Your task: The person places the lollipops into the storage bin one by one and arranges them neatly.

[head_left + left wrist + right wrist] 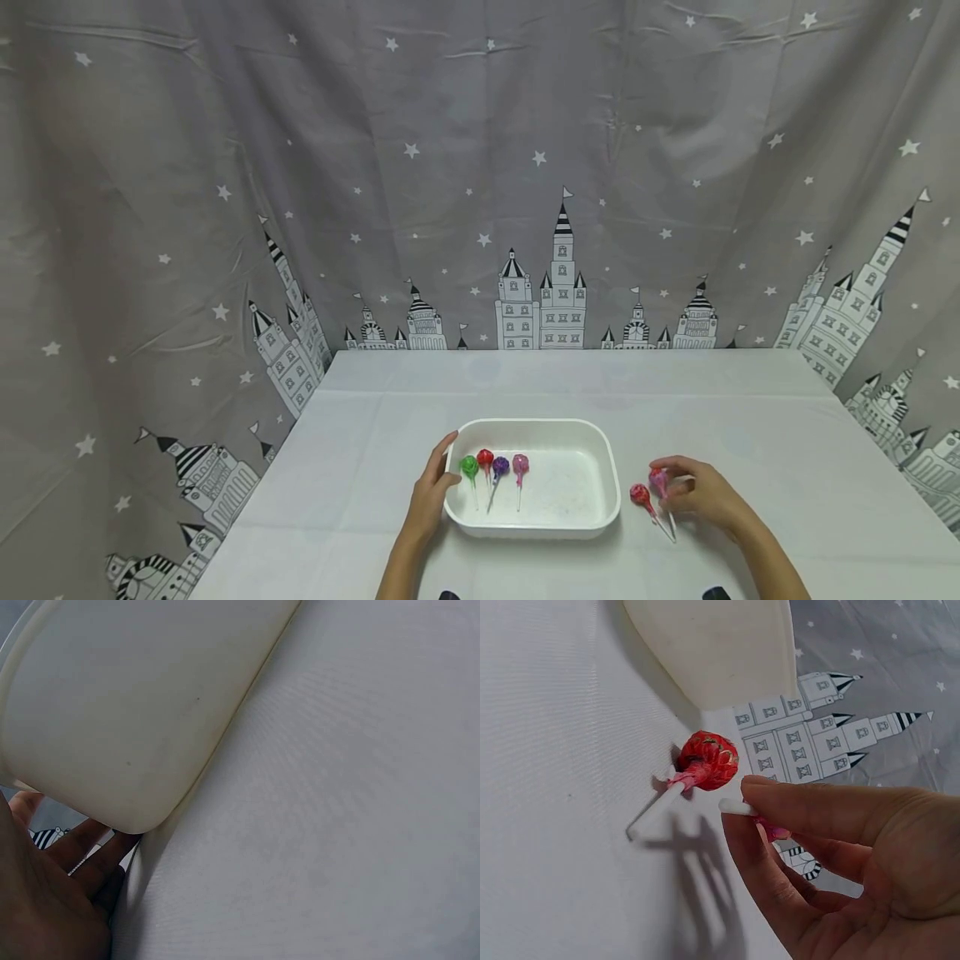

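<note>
A white plastic tray (pixel 536 532) stands on the table with a green lollipop (pixel 469 466), a red lollipop (pixel 485 458), a purple lollipop (pixel 500 467) and a pink lollipop (pixel 521 464) lying in its left half. My left hand (pixel 427 498) holds the tray's left side, thumb at the rim and fingers along the outer wall. To the right of the tray, my right hand (pixel 703 495) pinches another pink lollipop (pixel 658 480) between thumb and fingers. In the right wrist view its white stick (pixel 736 807) shows at the fingertips. Beside it on the table lies another red lollipop (pixel 711 760).
A white cloth covers the table (pixel 540 383). Behind it and along its sides hangs a grey curtain (pixel 450 208) printed with castles and stars. Two small dark objects show at the bottom edge of the head view.
</note>
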The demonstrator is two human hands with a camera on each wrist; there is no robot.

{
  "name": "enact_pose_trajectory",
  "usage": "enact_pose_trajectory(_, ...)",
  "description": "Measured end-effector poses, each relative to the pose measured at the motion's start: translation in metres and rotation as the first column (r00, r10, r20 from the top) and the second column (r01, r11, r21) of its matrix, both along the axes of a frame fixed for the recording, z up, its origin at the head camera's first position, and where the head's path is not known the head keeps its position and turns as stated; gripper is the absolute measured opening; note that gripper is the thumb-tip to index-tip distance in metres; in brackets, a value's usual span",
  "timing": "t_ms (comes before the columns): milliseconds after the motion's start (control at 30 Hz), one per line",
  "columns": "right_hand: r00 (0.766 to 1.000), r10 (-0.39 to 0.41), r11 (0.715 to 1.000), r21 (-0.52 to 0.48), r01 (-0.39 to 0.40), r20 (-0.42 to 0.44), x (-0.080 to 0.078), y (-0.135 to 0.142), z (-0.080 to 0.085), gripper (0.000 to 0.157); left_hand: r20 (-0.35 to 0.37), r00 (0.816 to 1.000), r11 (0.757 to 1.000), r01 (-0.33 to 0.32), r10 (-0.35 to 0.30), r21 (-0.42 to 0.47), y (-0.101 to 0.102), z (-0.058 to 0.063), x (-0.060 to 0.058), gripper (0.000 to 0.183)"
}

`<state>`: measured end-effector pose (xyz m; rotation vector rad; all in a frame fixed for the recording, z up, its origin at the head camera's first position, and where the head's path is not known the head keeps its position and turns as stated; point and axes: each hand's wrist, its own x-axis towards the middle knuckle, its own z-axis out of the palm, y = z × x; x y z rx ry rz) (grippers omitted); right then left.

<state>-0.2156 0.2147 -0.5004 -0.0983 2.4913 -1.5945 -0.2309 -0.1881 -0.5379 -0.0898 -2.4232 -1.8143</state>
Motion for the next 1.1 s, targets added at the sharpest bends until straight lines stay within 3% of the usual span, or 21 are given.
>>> enact_pose_trajectory(333,0.999,-0.044,0.999,-0.033,0.044,-0.016,-0.005,-0.006,0.010,0.056,-0.003,1.000,1.000,-0.004,0.004,-0.002,0.001,-0.002,-0.001,0.061)
enact_pose_trajectory(733,0.995,0.005,0.999,-0.050,-0.010,-0.095,-0.011,-0.026,0.030,0.051,-0.004,1.000,1.000,0.001,-0.001,-0.005,0.000,0.000,0.000,0.061)
enact_pose_trajectory(967,0.993,0.020,0.996,-0.081,-0.030,-0.115,-0.016,-0.046,0.045,0.055,0.018,1.000,1.000,0.015,-0.015,0.009,0.006,0.031,0.015,0.061)
enact_pose_trajectory(1100,0.994,0.013,0.993,-0.116,-0.026,-0.111,-0.021,-0.057,0.048,0.056,0.025,1.000,1.000,0.013,-0.013,0.004,0.008,0.037,0.019,0.061)
